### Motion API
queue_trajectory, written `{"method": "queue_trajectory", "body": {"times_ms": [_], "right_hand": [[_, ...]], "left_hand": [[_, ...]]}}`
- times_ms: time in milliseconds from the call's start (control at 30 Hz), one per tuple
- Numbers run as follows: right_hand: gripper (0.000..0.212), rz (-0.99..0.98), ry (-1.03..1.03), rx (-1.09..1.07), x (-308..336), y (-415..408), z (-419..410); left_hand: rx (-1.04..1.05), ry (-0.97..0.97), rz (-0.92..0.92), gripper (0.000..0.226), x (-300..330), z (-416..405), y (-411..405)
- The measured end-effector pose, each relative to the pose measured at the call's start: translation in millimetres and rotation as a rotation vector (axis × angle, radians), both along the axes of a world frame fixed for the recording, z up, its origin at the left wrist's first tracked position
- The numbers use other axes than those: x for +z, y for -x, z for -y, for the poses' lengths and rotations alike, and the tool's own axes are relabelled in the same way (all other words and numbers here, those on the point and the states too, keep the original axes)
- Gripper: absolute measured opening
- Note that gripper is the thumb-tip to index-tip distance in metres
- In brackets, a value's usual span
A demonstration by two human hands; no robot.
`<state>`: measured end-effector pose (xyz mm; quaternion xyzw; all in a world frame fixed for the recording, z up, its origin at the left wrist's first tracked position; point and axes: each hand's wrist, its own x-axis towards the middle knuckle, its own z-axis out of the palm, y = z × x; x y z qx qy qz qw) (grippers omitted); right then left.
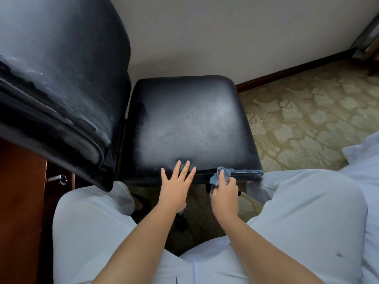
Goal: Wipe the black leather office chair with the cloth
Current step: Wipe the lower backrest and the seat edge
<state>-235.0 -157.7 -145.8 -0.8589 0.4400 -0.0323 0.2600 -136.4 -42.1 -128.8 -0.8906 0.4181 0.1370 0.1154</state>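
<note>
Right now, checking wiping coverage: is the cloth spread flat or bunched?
Bunched: the right hand grips the cloth in a wad, one strip trailing along the seat edge.

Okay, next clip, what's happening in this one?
A person crouched in front of a black leather office chair is wiping it. The right hand grips a bunched blue cloth against the near edge of the seat, with part of the cloth trailing along that edge toward the right corner. The left hand rests flat on the same edge, fingers spread. The seat top and the backrest look hazy and greyish.
</note>
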Motion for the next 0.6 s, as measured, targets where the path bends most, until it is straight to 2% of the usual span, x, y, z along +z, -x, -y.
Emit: {"method": "queue_trajectory", "body": {"times_ms": [67, 200, 367, 400, 500, 533, 600], "right_hand": [[0.067, -0.032, 0.031, 0.085, -1, 1, -3], [0.061, 0.032, -0.037, -0.107, -1, 5, 8], [0.065, -0.020, -0.007, 0.179, 0, 2, 0], [0.064, -0.011, -0.009, 0.152, -1, 2, -1], [0.059, 0.088, -0.110, -0.151, -1, 4, 5], [0.059, 0.100, -0.135, -0.185, -1, 4, 8], [0.061, 0.078, -0.128, -0.095, -1, 5, 9]], "left_hand": [[-0.008, 0.000, 0.014, 0.104, 0, -2, -1], [-0.016, 0.020, 0.024, 0.098, -1, -5, -2], [-0.012, 0.017, 0.020, 0.101, -2, -7, -3], [-0.014, 0.019, 0.015, 0.100, -2, -8, -4], [-0.018, 0.031, 0.007, 0.097, 0, -9, -7], [-0.016, 0.028, 0.003, 0.097, 1, -10, -7], [-0.013, 0.018, 0.000, 0.097, 2, -10, -7]]}}
